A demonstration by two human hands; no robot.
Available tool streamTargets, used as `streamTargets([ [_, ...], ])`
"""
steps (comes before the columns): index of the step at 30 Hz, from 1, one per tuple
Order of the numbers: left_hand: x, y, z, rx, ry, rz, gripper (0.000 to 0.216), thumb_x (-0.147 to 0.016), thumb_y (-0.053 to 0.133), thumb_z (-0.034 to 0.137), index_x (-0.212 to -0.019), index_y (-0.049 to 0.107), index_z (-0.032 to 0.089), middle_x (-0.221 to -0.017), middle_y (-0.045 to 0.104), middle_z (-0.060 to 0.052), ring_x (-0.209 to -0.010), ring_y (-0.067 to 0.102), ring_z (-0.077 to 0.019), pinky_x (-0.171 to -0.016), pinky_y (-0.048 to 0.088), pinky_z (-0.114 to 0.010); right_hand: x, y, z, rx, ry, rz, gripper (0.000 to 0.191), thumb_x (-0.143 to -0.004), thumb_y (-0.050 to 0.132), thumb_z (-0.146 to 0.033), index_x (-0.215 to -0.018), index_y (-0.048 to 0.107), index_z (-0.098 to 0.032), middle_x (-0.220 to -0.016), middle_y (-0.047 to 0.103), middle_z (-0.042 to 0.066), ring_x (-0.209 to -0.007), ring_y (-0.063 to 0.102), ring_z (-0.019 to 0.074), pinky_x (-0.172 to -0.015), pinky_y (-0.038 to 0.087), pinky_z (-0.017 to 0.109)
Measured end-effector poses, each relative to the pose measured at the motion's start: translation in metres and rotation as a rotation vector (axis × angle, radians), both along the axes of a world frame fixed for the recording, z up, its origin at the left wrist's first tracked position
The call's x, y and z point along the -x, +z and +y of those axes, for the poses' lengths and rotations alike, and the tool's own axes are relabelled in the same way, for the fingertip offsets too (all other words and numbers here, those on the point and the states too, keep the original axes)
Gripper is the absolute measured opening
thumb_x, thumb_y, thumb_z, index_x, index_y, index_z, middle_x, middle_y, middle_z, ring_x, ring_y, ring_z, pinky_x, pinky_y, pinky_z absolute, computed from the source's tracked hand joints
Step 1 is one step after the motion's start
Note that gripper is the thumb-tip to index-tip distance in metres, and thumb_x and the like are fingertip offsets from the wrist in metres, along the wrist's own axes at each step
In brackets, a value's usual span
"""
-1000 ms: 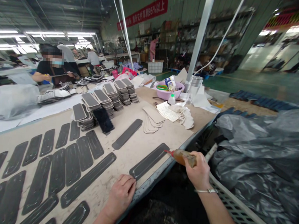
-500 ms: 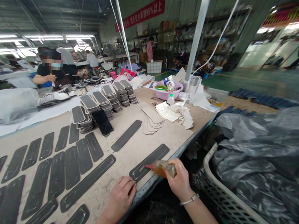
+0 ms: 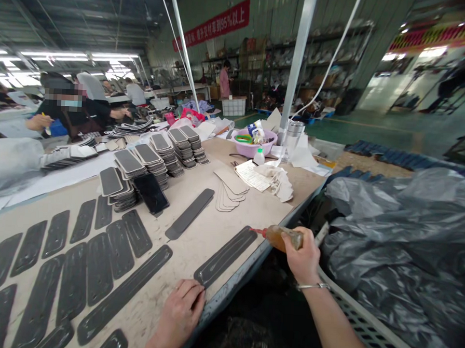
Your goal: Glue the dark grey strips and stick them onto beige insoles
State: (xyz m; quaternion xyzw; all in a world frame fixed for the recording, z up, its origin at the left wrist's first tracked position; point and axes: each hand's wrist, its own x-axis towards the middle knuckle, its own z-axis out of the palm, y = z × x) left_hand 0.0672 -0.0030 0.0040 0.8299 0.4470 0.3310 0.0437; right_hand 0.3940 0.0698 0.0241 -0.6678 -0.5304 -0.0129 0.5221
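A squeeze bottle of amber glue [image 3: 281, 238] with a red nozzle is in my right hand [image 3: 304, 253], fingers wrapped round it. The nozzle tip is over the far end of a long dark grey rounded strip [image 3: 226, 257], which has shiny wet lines along its edges. My left hand [image 3: 181, 307] rests on the table with fingers curled together, thumb and fingertips at the strip's near end. Another long strip [image 3: 127, 293], glossy too, lies to the left. A matte strip [image 3: 190, 213] lies farther back.
Several glossy grey pieces [image 3: 73, 280] cover the table's left. Behind them stand stacked pieces [image 3: 128, 163] and a black phone [image 3: 151, 193]. A purple basin [image 3: 253, 144], a paper sheet [image 3: 251, 175] and pale cards [image 3: 229, 189] are farther back. At right, grey plastic [image 3: 403, 255] fills a crate. A masked co-worker [image 3: 76, 108] sits across.
My right hand has moved the glue bottle away along the strip, from its middle to its far end. The wet line now reaches farther. My left hand stays at the near end.
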Motion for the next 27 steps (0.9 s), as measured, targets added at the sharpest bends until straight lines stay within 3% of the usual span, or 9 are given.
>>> streamTargets([
  [9, 0.0, 0.0, 0.001, -0.001, 0.022, -0.012, 0.014, -0.089, 0.05, 0.014, -0.087, 0.064, 0.016, -0.082, 0.063, -0.007, -0.077, 0.059, -0.0159, -0.074, 0.051, -0.031, 0.005, -0.005, 0.015, 0.027, 0.073, 0.041, 0.02, -0.081, 0.06, -0.038, -0.086, 0.052, -0.021, -0.078, 0.054, 0.0, -0.069, 0.051, 0.0158, -0.065, 0.042, 0.03],
  [21, -0.002, 0.001, 0.0, -0.006, 0.033, -0.013, 0.017, -0.089, 0.048, 0.016, -0.086, 0.065, 0.016, -0.083, 0.065, -0.008, -0.077, 0.06, -0.0162, -0.075, 0.052, -0.032, 0.011, 0.0, -0.011, 0.052, 0.052, 0.101, 0.023, -0.08, 0.061, -0.041, -0.087, 0.053, -0.021, -0.077, 0.055, 0.0, -0.067, 0.052, 0.0158, -0.063, 0.043, 0.029],
  [27, 0.001, -0.004, 0.0, 0.001, 0.031, -0.031, 0.015, -0.088, 0.05, 0.015, -0.088, 0.064, 0.017, -0.085, 0.065, -0.008, -0.08, 0.061, -0.0161, -0.077, 0.052, -0.032, 0.02, -0.003, 0.009, 0.029, 0.057, 0.14, 0.023, -0.08, 0.061, -0.04, -0.088, 0.052, -0.021, -0.079, 0.056, 0.0, -0.069, 0.052, 0.0161, -0.065, 0.043, 0.03],
])
